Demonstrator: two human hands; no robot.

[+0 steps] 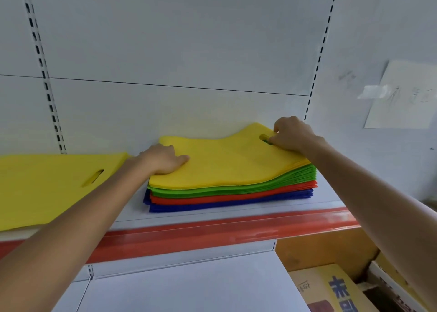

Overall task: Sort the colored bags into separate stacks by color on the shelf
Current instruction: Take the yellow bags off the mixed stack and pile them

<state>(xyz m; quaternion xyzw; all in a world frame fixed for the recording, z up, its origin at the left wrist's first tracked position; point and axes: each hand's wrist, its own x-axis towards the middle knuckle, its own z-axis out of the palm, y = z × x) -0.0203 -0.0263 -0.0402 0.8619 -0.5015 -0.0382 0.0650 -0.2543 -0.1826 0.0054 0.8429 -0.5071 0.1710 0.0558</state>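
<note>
A mixed stack of flat bags sits on the white shelf (pixel 236 213): yellow bags (pixel 227 162) on top, then green bags (pixel 236 188), red bags (pixel 236 197) and blue bags (pixel 224 205) at the bottom. My left hand (pixel 165 158) rests on the top yellow bag's left edge, fingers curled over it. My right hand (pixel 290 134) pinches the same bag at its handle slot near the back right corner, and that corner is lifted. A separate stack of yellow bags (pixel 47 186) lies on the shelf to the left, partly hidden by my left forearm.
The shelf has a red front strip (pixel 212 231) and a white slotted back wall. A paper note (pixel 402 94) hangs on the wall at the right. Cardboard boxes (pixel 331 285) sit below at the lower right, beside a white lower shelf (pixel 189 288).
</note>
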